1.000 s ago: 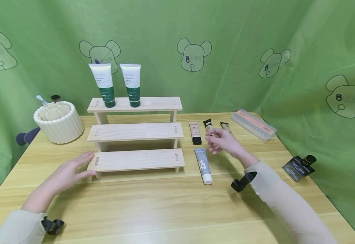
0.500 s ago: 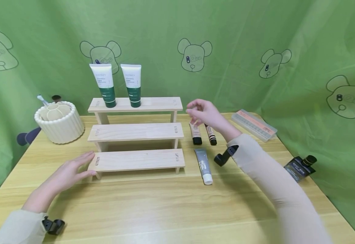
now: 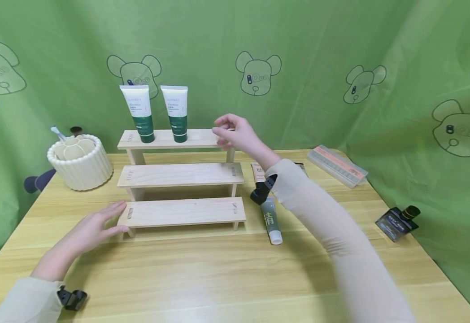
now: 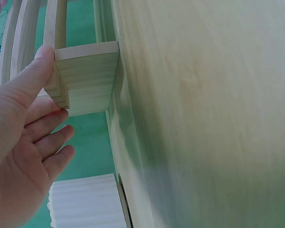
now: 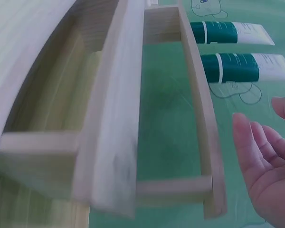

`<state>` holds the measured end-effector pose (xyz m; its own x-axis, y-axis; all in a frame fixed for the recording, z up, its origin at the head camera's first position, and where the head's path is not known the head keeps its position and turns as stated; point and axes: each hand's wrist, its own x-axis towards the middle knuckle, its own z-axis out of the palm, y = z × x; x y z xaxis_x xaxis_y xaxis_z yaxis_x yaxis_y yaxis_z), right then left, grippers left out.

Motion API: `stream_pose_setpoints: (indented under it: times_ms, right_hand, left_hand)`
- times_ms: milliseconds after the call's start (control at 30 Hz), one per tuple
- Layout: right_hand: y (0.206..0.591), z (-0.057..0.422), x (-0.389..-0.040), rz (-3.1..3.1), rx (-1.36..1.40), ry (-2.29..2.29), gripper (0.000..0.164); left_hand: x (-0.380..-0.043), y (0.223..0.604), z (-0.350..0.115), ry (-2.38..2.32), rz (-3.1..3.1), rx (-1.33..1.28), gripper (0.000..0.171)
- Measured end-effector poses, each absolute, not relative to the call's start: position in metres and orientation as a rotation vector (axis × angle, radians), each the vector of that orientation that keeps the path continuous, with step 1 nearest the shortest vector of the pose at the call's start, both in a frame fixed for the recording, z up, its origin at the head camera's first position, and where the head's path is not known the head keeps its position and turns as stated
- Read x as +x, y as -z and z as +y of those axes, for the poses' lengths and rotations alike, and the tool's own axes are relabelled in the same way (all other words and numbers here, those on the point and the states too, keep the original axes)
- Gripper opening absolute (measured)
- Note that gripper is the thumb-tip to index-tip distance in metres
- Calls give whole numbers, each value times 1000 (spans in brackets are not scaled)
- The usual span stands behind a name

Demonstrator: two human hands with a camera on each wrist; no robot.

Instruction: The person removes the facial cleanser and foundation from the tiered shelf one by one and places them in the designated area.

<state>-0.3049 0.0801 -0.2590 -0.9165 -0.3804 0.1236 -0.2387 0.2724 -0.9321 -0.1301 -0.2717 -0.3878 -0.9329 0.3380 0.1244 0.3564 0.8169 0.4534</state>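
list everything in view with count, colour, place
wooden rack: 1, pale, centre
standing tubes: 2, white and green, top tier
beige tube: 1, right of middle tier
grey tube: 1, right of bottom tier
far tube: 1, dark end, behind sleeve
case: 1, clear, back right
square item: 1, black, right side
filled pot: 1, white, left of rack
purple object: 1, left of pot
table: 1, wood, below
curtain: 1, green, behind
wrist cameras: 2, black
sleeves: 2, pale
left hand: 1, holding bottom tier
right hand: 1, near top tier
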Motion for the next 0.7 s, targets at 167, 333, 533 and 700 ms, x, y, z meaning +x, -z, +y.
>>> stream_pose_setpoints:
  times_ms: [167,333,533,700]
  right_hand:
    - [256,59,-307,2362,-604,1787,34]
    - [257,40,-308,2325,-654,1823,39]
    - [258,23,-311,2307,-723,1881,44]
    - [257,11,-312,2264,-687,1966,41]
  left_hand:
    - [-130,388,-272,755,-2976,-557,72]
    - [-131,388,-272,762,-2973,-558,72]
    - [-131,389,-272,766,-2967,-560,71]
    - [-131,389,-272,757,-2946,-574,70]
